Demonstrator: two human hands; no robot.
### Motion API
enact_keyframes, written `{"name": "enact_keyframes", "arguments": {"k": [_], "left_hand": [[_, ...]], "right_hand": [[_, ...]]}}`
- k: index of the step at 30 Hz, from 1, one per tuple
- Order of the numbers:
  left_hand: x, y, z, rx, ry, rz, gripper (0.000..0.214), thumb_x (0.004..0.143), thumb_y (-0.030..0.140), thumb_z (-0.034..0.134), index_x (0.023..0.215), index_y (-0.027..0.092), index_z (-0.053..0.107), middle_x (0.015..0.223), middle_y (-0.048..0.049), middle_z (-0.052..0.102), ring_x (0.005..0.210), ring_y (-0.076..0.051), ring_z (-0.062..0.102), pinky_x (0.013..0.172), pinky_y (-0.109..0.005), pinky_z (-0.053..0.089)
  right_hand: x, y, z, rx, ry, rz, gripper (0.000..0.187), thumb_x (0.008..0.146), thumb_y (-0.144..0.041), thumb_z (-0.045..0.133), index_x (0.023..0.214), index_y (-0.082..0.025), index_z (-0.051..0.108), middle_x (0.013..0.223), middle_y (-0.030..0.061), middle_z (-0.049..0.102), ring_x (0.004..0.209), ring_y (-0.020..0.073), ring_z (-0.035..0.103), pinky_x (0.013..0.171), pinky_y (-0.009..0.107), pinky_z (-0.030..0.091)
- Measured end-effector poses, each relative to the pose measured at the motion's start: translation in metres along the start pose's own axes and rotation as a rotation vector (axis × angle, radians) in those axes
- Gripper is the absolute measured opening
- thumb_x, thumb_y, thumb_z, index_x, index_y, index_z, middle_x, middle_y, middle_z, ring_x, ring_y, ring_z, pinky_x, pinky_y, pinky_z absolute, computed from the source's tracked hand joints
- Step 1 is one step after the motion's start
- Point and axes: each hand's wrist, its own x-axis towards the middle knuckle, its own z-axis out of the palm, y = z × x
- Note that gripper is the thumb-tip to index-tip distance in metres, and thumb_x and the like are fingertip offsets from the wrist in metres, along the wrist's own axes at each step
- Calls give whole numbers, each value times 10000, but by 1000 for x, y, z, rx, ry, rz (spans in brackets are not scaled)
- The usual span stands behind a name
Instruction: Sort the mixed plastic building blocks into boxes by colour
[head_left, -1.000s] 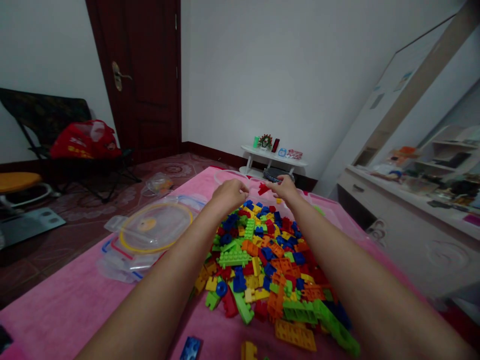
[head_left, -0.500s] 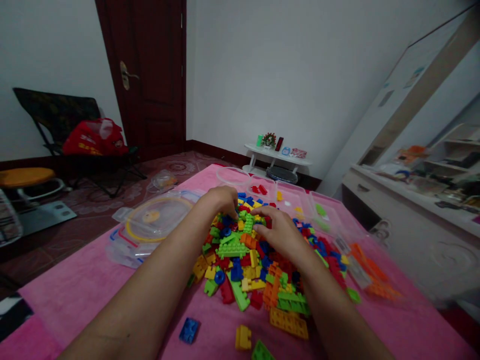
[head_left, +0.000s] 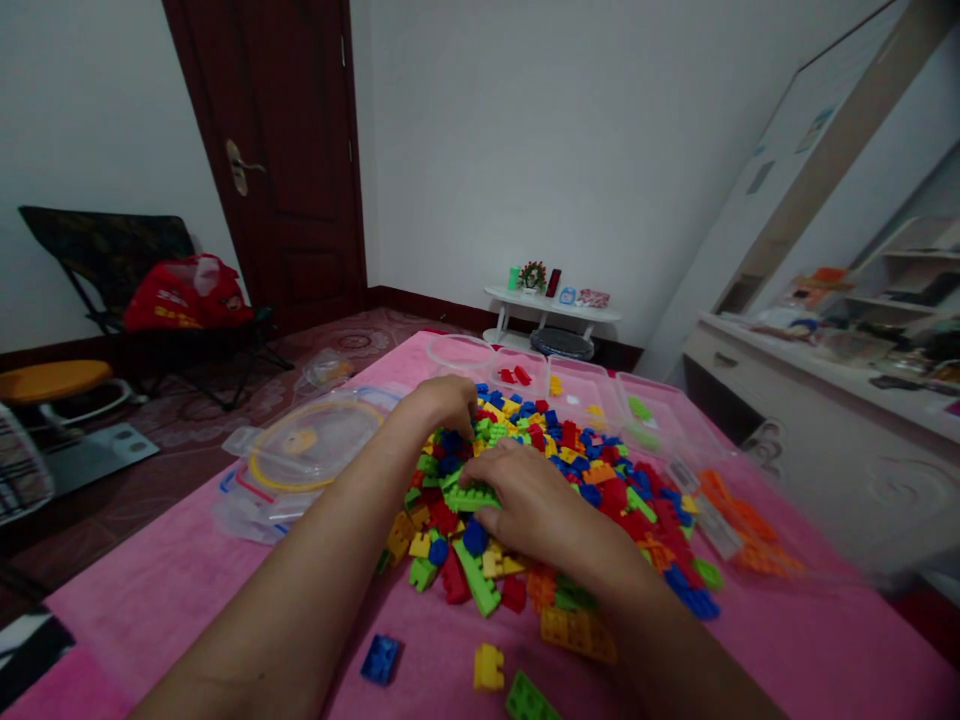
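A heap of coloured toy bricks lies on a pink cloth. My right hand rests on the near middle of the heap, its fingers curled over a flat green brick. My left hand sits at the far left edge of the heap, knuckles up and fingers bent down into the bricks; whether it holds one is hidden. Clear tubs at the far edge of the cloth hold a few red bricks, a yellow one and some green ones.
Clear lids with coloured rims lie left of the heap. Loose blue, yellow and green bricks lie near the front edge. A folding chair with a red bag, a dark door, a small white table and a white dresser surround the spot.
Both hands have drawn back from the far tubs onto the heap. The red brick once in the right hand is gone from it; the right hand slid nearer and leftward onto the green brick.
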Motion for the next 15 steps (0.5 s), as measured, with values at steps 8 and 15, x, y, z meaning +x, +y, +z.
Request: {"name": "enact_keyframes", "arguments": {"k": [8,15], "left_hand": [[4,-1,3,0,10,19,399,561,410,711,925,248,727,896,-47,715,739,-184,624,580,-222,423],[9,-2,10,-16,0,110,332,554,288,694,875,215,731,842,-32,717,673,-157,607,538,-210,394]], "right_hand": [[-22,51,-51,8,-234,253,143,677,-238,612,795,-231,693,756,-7,683,673,143,589,606,232,385],[-31,83,-58,-164,-210,437,64,673,-243,622,685,-205,671,661,18,663,585,154,573,528,247,349]]}}
